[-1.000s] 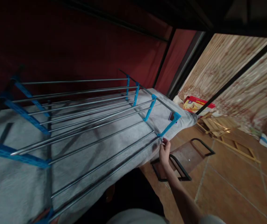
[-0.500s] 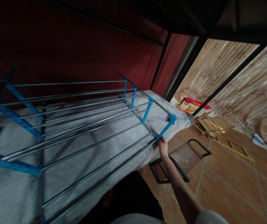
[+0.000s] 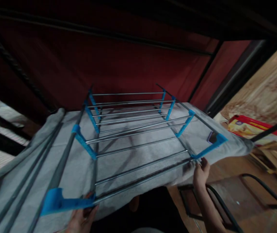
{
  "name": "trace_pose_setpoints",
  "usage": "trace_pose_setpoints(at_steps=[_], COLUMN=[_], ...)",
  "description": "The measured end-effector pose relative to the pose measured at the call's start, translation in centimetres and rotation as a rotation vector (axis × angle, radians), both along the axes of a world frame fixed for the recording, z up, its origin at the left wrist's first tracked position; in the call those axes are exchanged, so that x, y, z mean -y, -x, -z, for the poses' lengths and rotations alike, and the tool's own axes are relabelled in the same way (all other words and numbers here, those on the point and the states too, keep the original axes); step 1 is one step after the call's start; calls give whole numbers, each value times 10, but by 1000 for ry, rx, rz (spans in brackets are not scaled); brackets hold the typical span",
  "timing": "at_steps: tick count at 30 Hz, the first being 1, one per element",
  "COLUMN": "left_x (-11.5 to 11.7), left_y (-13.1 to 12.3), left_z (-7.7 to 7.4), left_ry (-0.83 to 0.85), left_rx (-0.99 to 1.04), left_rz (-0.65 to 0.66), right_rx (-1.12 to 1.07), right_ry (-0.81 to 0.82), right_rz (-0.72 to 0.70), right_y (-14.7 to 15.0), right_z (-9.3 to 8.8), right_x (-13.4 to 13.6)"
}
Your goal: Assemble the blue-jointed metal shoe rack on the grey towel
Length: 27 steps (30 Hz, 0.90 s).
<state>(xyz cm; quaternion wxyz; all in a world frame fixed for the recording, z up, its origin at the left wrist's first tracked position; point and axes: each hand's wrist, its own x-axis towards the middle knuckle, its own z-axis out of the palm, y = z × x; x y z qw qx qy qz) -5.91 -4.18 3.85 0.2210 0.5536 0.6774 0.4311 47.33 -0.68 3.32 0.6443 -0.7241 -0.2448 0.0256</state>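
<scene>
A rack of grey metal tubes (image 3: 131,148) joined by blue plastic brackets lies across a grey cloth-covered surface (image 3: 138,168). My left hand (image 3: 81,218) is closed around its near left corner, by the large blue bracket (image 3: 65,204); part of the fingers is hidden behind the bracket. At the near right corner, my right hand (image 3: 201,173) pinches the end of the frame just below another blue bracket (image 3: 209,149). Both hands stay at the front edge of the surface.
Loose grey tubes (image 3: 29,181) lie on the cloth at left. A small dark purple-edged item (image 3: 211,137) sits near the right bracket. Beyond are a red and yellow box (image 3: 252,126), wooden pieces (image 3: 271,158) and a black-framed chair (image 3: 237,194). A dark red wall stands behind.
My view has swung left, so the rack appears farther right and the loose tubes show. My left hand has come into clear view at the left corner; my right hand stays on the right corner.
</scene>
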Motion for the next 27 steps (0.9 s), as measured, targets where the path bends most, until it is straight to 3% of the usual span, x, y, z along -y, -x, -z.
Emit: trace_pose_setpoints(at_steps=[2, 6, 13, 16, 19, 23, 25, 27], left_x=[6, 11, 1, -13, -40, -85, -107, -126], left_y=[6, 16, 22, 37, 52, 45, 32, 20], left_z=[4, 8, 0, -12, -49, -130, -170, -199], left_ry=[17, 46, 22, 35, 30, -22, -57, -56], left_rx=[-3, 34, 149, 248, 327, 504, 571, 601], left_rz=[-5, 27, -65, -105, -162, -206, -150, -59], right_rx=[38, 181, 536, 724, 931, 1178, 1257, 1297], right_ry=[5, 57, -47, -128, -156, -53, 40, 118], right_rz=[-27, -401, -779, -892, -977, -1066, -1083, -1079], right_y=[16, 49, 122, 159, 195, 237, 250, 257], right_z=[-1, -22, -92, -123, -149, -169, -174, -178], right_x=[0, -18, -72, -94, -119, -151, -162, -170])
